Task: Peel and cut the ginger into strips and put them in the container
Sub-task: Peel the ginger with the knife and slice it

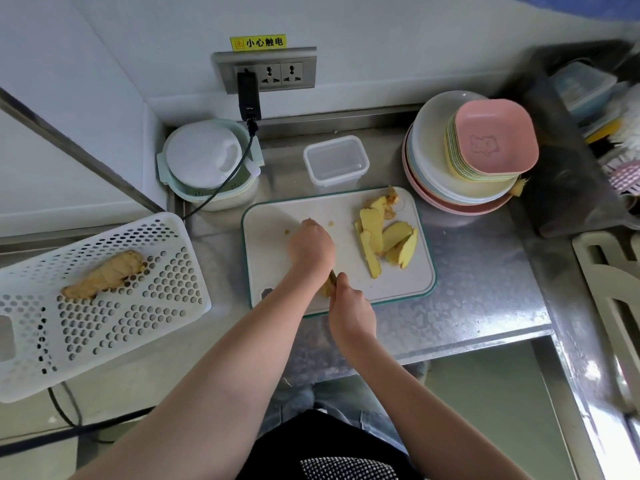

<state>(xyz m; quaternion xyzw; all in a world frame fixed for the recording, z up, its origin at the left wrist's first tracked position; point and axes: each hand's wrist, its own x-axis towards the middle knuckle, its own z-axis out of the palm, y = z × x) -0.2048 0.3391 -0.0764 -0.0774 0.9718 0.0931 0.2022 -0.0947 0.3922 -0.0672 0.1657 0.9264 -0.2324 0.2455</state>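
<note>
On the white cutting board (277, 216) my left hand (311, 245) is curled over a ginger piece (326, 289), of which only a yellow bit shows at my wrist. Just behind it, my right hand (349, 306) grips what looks like a knife (332, 278); the blade is hidden. Several peeled ginger slices (381, 239) lie on the board's right half, with peel scraps (392, 199) at its far edge. An empty clear container (336, 161) stands beyond the board. One unpeeled ginger root (104, 276) lies in the white perforated basket (114, 327) at the left.
A stack of pastel plates and bowls (460, 161) stands at the right, with a ginger scrap (518, 187) beside it. A lidded green strainer bowl (204, 164) and a plugged-in cable (221, 188) are at the back left. The steel counter's front edge (450, 344) is near my arms.
</note>
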